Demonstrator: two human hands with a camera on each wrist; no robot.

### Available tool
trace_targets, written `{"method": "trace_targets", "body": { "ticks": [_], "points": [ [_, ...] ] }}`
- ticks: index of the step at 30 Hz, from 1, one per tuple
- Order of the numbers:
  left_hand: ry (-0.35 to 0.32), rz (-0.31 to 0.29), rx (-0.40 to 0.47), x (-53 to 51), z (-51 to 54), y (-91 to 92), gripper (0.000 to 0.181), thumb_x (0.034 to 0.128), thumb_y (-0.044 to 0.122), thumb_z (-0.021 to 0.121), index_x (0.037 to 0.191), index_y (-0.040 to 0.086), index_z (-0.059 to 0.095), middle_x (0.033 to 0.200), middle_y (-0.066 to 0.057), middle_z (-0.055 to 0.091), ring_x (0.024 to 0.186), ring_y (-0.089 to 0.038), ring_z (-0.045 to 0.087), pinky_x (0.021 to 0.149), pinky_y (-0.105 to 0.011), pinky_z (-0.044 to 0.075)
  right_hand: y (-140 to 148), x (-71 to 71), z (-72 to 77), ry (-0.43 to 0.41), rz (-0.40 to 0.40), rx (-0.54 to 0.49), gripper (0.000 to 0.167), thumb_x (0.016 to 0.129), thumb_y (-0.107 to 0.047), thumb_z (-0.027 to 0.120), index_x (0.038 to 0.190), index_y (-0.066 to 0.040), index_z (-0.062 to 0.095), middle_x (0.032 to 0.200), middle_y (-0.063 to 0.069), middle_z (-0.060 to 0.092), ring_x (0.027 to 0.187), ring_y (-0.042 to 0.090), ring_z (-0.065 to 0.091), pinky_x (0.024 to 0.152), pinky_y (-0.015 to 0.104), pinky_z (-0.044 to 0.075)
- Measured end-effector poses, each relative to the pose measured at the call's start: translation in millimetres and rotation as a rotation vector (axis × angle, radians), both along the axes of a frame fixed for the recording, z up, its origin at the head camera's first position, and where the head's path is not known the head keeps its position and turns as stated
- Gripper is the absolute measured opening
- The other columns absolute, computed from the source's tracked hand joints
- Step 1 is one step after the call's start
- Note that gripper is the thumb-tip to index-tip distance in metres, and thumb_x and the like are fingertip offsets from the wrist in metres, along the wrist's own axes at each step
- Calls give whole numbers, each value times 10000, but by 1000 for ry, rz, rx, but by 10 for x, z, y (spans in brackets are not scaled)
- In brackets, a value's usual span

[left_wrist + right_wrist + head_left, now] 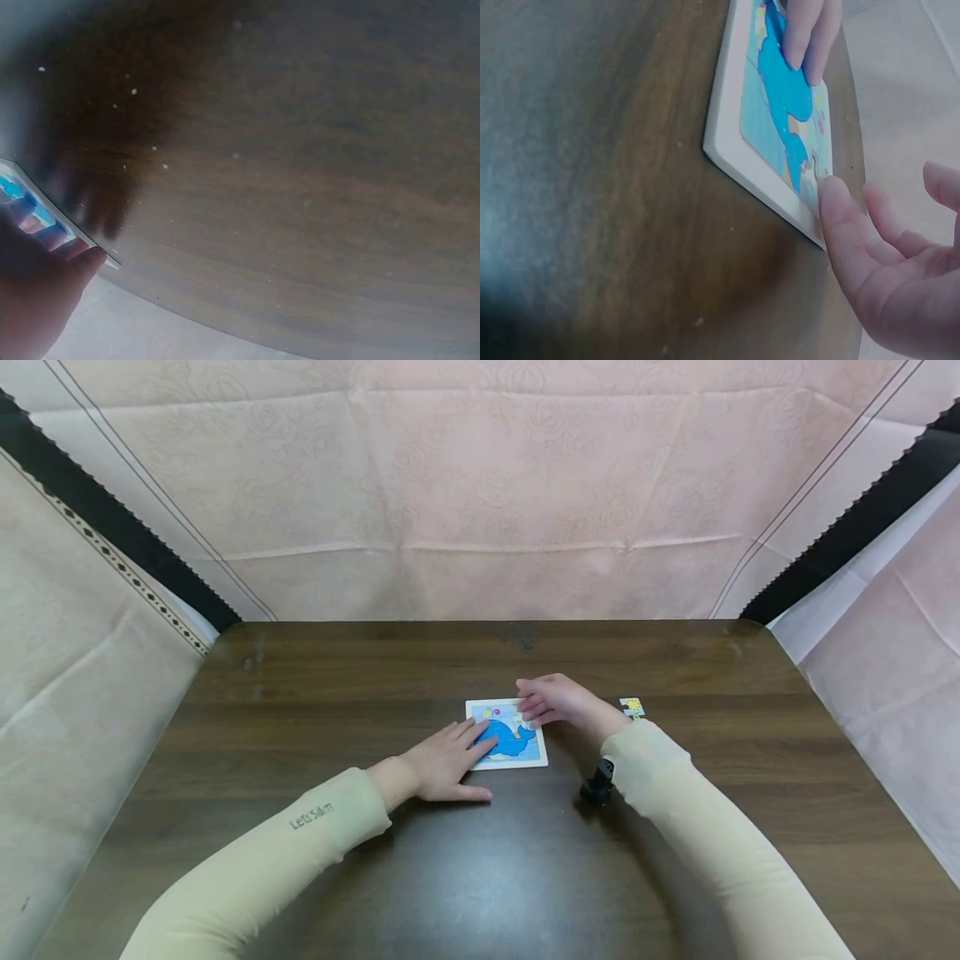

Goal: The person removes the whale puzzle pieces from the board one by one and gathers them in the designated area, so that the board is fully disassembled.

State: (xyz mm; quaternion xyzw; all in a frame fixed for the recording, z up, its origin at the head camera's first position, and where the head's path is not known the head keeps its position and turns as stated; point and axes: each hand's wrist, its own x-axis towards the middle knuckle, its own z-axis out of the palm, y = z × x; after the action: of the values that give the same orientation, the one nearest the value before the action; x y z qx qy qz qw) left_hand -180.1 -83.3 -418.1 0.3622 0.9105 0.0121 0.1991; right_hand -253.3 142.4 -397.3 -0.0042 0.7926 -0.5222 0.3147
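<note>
A white-rimmed puzzle board (531, 760) with a blue whale picture lies flat on the table. My left hand (442, 763) has its fingers spread, with the fingertips resting on the left part of the board. In the left wrist view, that hand (34, 289) covers much of the board (56, 212). My right hand (564, 700) is over the upper right corner, fingers loosely bent. The right wrist view has the same hand (900, 277) with one fingertip at the rim of the board (727, 142); nothing shows in its grasp. Contact there is hard to judge.
A small yellow and blue piece (632, 707) lies on the table beside the right wrist. A black device (597, 783) hangs under that wrist. Pale cloth (487, 485) rises behind the brown table (360, 668) and along both sides.
</note>
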Motion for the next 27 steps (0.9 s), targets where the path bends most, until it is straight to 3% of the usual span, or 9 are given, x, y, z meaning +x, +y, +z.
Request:
{"method": "trace_targets", "body": {
  "ticks": [9, 16, 27],
  "points": [
    [7, 4, -10, -11, -2, -5, 851, 852, 686, 419, 1510, 204, 176, 1591, -62, 85, 1466, -276, 81, 1180, -421, 143, -56, -11, -14, -5, -19, 9, 516, 972, -372, 472, 1280, 40, 492, 1144, 212, 625, 877, 185, 674, 854, 318, 539],
    [5, 11, -6, -6, 26, -2, 847, 847, 693, 422, 1506, 212, 195, 1589, -57, 102, 1465, -266, 96, 1179, -421, 150, -107, -40, -36, -22, -60, -3, 454, 965, -312, 506, 1249, 41, 530, 1023, 165, 654, 780, 155, 673, 813, 303, 552],
    [-9, 13, -14, -7, 21, 18, 855, 847, 701, 410, 1509, 212, 178, 1591, -62, 85, 1467, -268, 77, 1173, -424, 167, -233, -21, -61, 12, -67, 138, 310, 928, -160, 581, 1187, 8, 613, 1067, 180, 646, 811, 175, 657, 785, 272, 551]
  ]
}}
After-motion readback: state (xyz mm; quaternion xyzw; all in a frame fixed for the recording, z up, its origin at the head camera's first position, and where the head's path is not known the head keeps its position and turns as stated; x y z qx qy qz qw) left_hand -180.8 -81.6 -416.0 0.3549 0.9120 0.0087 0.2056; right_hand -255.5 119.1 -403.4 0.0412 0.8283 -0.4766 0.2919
